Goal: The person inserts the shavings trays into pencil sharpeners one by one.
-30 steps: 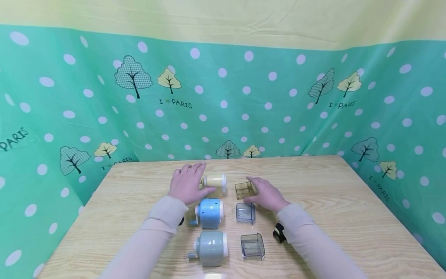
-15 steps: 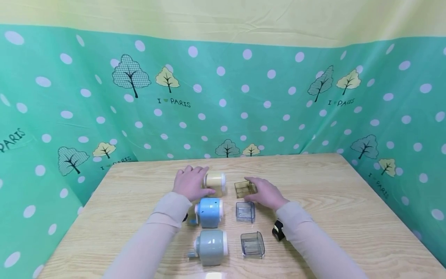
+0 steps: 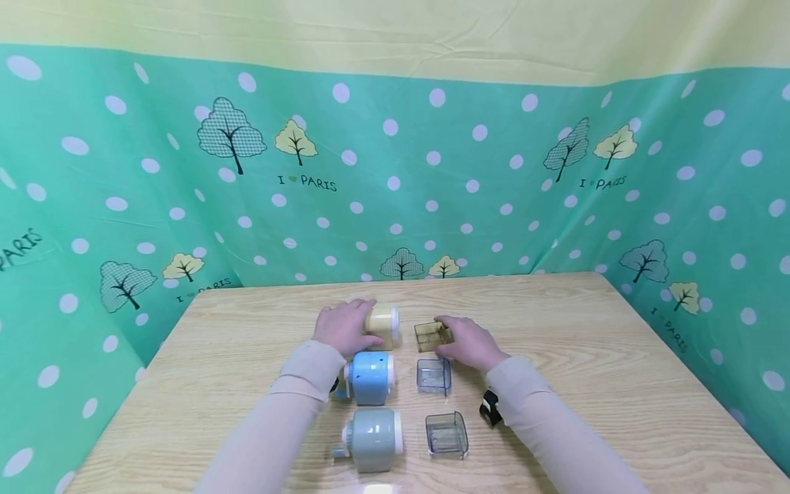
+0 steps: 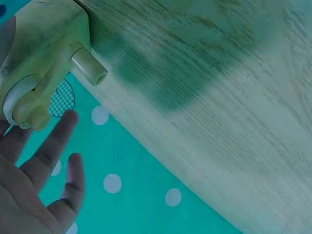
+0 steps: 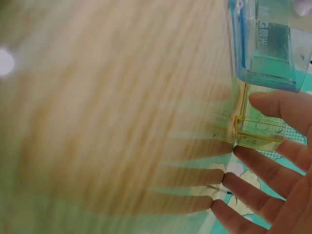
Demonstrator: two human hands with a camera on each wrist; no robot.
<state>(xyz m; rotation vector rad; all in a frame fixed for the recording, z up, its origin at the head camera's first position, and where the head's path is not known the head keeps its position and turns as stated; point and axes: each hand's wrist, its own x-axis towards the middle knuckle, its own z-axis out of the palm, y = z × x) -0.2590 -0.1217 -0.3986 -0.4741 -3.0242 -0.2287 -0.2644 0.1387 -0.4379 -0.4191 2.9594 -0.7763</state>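
- While the left hand [image 3: 343, 327] straddles the yellow sharpener [image 3: 379, 328], farthest of three, its lower fingers lie extended near the crank [image 4: 56, 70]; whether thumb and index pinch cannot be told (the body hides them). A knock there could turn the crank and upset the hold.
- Right hand [image 3: 472, 343] about the yellow bin [image 3: 427, 337], fingers straight and spread, pinch likewise uncertain; too light a hold on smooth plastic could let it skid.
- Blue sharpener [image 3: 372, 379] and blue bin [image 3: 435, 375], each near a thumb: a low sweep could nudge either askew.
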